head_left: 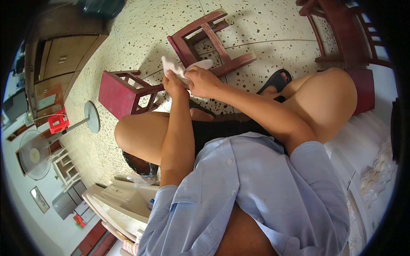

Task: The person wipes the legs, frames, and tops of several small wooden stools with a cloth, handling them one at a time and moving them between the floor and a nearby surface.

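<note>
A whitish cloth is bunched between my two hands, in front of my knees. My left hand is closed around its lower part, thumb on top. My right hand pinches the cloth from the other side, and one end sticks out beyond the knuckles. Just past the hands lies a dark red wooden stool, tipped over with its worn legs toward the right. I cannot tell whether the cloth touches it. Close to the left hand is a second red stool, also on its side.
A standing fan with a round base is at the left, near a red plastic stool and a wooden cabinet. A dark red wooden chair stands far right. Speckled tile floor surrounds the stools.
</note>
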Demonstrator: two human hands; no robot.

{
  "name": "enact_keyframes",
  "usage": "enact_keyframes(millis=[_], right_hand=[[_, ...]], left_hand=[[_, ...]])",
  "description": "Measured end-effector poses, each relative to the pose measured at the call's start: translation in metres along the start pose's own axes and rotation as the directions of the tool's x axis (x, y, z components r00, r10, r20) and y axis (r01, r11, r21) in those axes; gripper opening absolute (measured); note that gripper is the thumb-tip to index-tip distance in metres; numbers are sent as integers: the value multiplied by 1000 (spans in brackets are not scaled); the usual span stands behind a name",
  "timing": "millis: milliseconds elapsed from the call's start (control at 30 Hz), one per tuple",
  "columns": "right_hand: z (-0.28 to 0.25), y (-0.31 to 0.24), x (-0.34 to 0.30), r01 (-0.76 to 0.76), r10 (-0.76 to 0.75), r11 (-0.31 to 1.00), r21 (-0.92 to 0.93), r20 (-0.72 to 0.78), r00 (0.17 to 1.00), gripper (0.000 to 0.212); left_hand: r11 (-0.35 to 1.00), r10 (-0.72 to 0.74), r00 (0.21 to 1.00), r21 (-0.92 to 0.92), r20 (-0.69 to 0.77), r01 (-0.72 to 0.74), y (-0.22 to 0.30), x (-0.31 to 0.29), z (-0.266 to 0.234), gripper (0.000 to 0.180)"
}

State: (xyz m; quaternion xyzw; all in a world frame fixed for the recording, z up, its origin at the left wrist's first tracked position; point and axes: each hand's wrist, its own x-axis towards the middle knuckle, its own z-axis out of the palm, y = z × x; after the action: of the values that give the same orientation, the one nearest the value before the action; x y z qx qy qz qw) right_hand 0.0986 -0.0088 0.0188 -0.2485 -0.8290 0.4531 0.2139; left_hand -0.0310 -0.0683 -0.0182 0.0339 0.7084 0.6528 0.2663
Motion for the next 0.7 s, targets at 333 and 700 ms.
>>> enact_keyframes(millis=[333, 700], right_hand=[[-20, 49, 0, -328, 355, 870, -368, 6, 935, 24], [-12, 56, -17, -133, 162, 862, -490, 17, 987, 24]], left_hand=[[472, 133, 971, 849, 198, -238, -36, 2, 22, 86], [462, 103, 994, 887, -39, -13, 11, 83, 37, 87]])
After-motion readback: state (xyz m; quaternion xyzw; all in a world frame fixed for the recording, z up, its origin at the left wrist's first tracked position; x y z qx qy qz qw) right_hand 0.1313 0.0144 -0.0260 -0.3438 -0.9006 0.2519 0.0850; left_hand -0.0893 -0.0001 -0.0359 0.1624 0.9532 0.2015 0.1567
